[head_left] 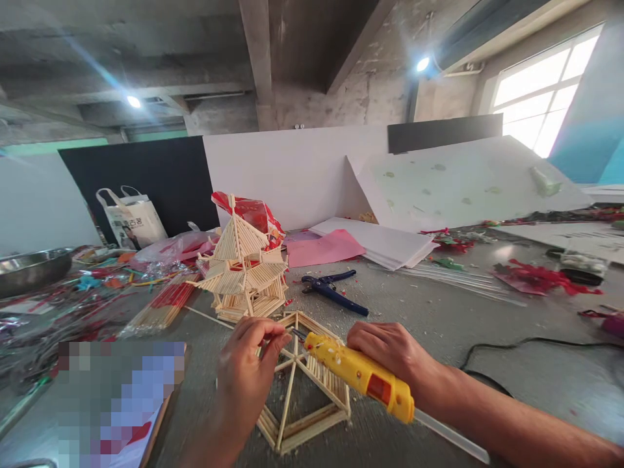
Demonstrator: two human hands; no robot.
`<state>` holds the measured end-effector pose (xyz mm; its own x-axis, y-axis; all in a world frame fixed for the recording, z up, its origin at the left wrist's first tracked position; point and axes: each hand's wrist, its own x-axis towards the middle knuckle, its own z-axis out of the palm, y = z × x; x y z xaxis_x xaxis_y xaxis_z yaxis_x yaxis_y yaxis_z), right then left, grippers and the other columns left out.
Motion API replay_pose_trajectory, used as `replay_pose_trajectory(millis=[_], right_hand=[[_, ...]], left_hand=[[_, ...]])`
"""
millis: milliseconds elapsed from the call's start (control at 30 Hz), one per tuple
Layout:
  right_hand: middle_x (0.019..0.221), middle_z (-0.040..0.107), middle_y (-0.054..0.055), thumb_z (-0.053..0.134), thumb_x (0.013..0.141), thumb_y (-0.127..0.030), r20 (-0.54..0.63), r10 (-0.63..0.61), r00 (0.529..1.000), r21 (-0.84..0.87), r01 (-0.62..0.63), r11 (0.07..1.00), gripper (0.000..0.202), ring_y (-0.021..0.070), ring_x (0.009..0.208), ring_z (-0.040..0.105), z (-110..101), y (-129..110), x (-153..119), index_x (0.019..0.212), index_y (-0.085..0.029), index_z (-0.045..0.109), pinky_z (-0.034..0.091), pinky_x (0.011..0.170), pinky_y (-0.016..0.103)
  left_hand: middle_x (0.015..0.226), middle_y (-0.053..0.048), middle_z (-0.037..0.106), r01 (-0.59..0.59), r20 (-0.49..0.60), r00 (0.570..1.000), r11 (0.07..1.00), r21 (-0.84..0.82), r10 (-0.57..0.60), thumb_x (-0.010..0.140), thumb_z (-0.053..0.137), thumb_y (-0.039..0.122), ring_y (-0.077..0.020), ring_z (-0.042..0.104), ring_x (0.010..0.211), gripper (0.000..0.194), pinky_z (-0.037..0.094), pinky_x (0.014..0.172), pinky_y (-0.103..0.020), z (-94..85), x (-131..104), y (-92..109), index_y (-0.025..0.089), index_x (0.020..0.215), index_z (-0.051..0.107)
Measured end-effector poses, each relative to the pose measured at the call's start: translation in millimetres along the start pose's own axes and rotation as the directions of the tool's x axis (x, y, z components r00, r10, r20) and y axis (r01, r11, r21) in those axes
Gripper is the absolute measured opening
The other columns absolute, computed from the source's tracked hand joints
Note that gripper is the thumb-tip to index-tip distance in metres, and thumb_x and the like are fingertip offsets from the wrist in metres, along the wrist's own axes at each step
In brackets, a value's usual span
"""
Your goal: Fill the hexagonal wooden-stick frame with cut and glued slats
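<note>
My right hand (pixel 385 348) is wrapped round a yellow hot glue gun (pixel 361 374), its nozzle pointing left and a clear glue stick out of its back. At the nozzle tip, the thumb and fingertips of my left hand (pixel 248 364) are pinched together; whatever they hold is too small to make out. Below both hands lies a many-sided frame of thin wooden sticks (pixel 312 426), with spokes meeting in the middle and one section filled with parallel sticks. Behind it stands a tiered pagoda model (pixel 248 273) of the same sticks. My left hand hides part of the frame.
Blue-handled cutters (pixel 336 292) lie beyond the frame. Bundled sticks (pixel 163 302) and plastic wrappers are to the left, near a metal bowl (pixel 36 270). White sheets (pixel 375 240) and pink paper (pixel 324 247) lie behind. A black cable (pixel 531 341) runs at right.
</note>
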<state>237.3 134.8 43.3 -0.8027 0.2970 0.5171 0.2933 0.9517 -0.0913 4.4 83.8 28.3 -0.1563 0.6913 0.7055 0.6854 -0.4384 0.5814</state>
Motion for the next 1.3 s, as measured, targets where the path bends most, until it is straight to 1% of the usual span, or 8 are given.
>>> replay_pose_trajectory(millis=[533,700,767,833,933,1033,1100,1300], right_hand=[[0.065,0.049,0.001,0.038,0.086,-0.027,0.002,-0.001,1.000,-0.056,0.002,0.998,0.015,0.0107,0.055,0.040,1,2,-1,0.076,-0.018,0.045,0.031,0.050,0.025],[0.065,0.051,0.002,0.036,0.085,-0.022,-0.015,0.050,0.999,-0.081,-0.051,0.995,0.015,0.0104,0.054,0.041,3,7,-1,0.075,-0.017,0.046,0.032,0.051,0.024],[0.066,0.052,0.002,0.038,0.084,-0.022,-0.056,0.080,0.995,-0.121,-0.086,0.989,0.011,0.0104,0.055,0.043,4,11,-1,0.077,-0.017,0.046,0.033,0.051,0.023],[0.068,0.052,0.002,0.040,0.083,-0.022,-0.096,0.089,0.991,-0.153,-0.103,0.983,0.009,0.0105,0.055,0.044,5,13,-1,0.078,-0.017,0.046,0.034,0.051,0.023],[0.066,0.052,0.003,0.038,0.084,-0.022,-0.130,0.064,0.989,-0.177,-0.087,0.980,0.011,0.0109,0.054,0.044,2,10,1,0.078,-0.017,0.045,0.034,0.050,0.023],[0.064,0.052,0.003,0.034,0.084,-0.021,-0.139,-0.009,0.990,-0.178,-0.016,0.984,0.013,0.0116,0.053,0.043,-2,0,2,0.076,-0.018,0.044,0.034,0.049,0.024],[0.064,0.052,0.003,0.033,0.084,-0.021,-0.142,-0.054,0.988,-0.164,0.031,0.986,0.014,0.0122,0.054,0.043,-4,-6,2,0.075,-0.018,0.044,0.035,0.051,0.025],[0.066,0.053,0.004,0.035,0.082,-0.020,-0.133,-0.049,0.990,-0.155,0.028,0.987,0.012,0.0127,0.056,0.043,-5,-10,-2,0.076,-0.017,0.045,0.035,0.053,0.025]], left_hand=[[0.073,-0.001,0.062,0.029,-0.011,1.000,0.999,-0.043,-0.029,0.071,0.065,0.026,-0.0168,0.054,0.070,0.002,0.041,0.067,-0.025,-2.8,0,6,0.024,0.070,0.064],[0.067,0.001,0.063,0.252,0.002,0.967,0.952,-0.173,-0.256,0.064,0.071,0.027,-0.0139,0.054,0.062,0.008,0.042,0.063,-0.023,-3.9,3,9,0.022,0.067,0.065],[0.063,0.002,0.062,0.421,0.070,0.904,0.851,-0.314,-0.422,0.061,0.074,0.024,-0.0112,0.054,0.059,0.012,0.042,0.061,-0.021,-4.1,6,6,0.020,0.068,0.065],[0.061,0.004,0.060,0.538,0.162,0.820,0.644,-0.544,-0.549,0.058,0.075,0.019,-0.0085,0.053,0.057,0.015,0.043,0.058,-0.018,-4.9,10,1,0.017,0.067,0.064],[0.063,0.002,0.060,0.569,0.300,0.692,0.240,-0.786,-0.656,0.061,0.071,0.008,-0.0065,0.054,0.055,0.011,0.046,0.053,-0.016,-7.7,18,-3,0.013,0.065,0.061],[0.064,-0.001,0.062,0.541,0.366,0.578,0.007,-0.841,-0.729,0.073,0.058,0.001,-0.0062,0.055,0.052,0.011,0.048,0.049,-0.016,-8.8,25,1,0.011,0.068,0.061],[0.063,-0.002,0.061,0.501,0.387,0.550,-0.078,-0.862,-0.740,0.080,0.051,0.001,-0.0062,0.056,0.052,0.016,0.049,0.047,-0.016,-6.3,29,6,0.010,0.070,0.061],[0.063,-0.002,0.060,0.437,0.455,0.548,-0.223,-0.871,-0.702,0.086,0.043,0.005,-0.0065,0.057,0.054,0.022,0.049,0.047,-0.016,9.0,32,22,0.011,0.071,0.058]])
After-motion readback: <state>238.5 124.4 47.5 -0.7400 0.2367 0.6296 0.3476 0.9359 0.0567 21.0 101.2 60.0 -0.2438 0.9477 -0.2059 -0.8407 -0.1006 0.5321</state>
